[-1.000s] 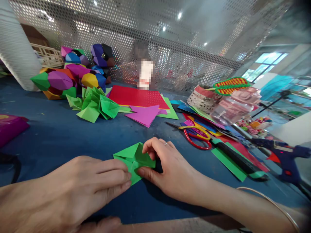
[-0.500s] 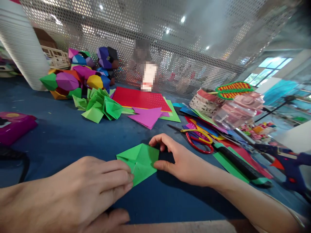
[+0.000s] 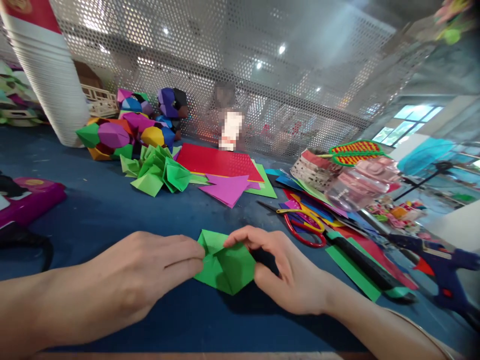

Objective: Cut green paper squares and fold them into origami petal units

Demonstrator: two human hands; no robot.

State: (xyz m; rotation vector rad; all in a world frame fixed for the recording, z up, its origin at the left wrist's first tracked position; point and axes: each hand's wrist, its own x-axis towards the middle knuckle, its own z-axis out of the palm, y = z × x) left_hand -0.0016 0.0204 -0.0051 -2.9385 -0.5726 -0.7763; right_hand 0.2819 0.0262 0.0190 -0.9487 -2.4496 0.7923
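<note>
A folded green paper (image 3: 228, 265) with crease lines lies on the blue tabletop close to me. My left hand (image 3: 150, 275) holds its left edge with the fingers pressed together; the thumb is hidden. At the opposite side, my right hand (image 3: 281, 270) curls round the paper, index fingertip on its upper edge and thumb at its right corner. Beyond the hands sits a pile of folded green paper pieces (image 3: 157, 170). A purple folded paper (image 3: 227, 189) lies to the right of that pile, in front of a red sheet (image 3: 221, 162).
Scissors (image 3: 303, 225) with red and yellow handles, a black and green cutter (image 3: 369, 270) and a blue glue gun (image 3: 446, 270) lie on the right. Colourful paper models (image 3: 112, 137) and stacked paper cups (image 3: 52, 80) stand back left. A purple device (image 3: 37, 197) sits at left.
The green paper has turned and its near corner now points towards me. My left hand has shifted its hold to the left edge; my right index finger has come over the top edge.
</note>
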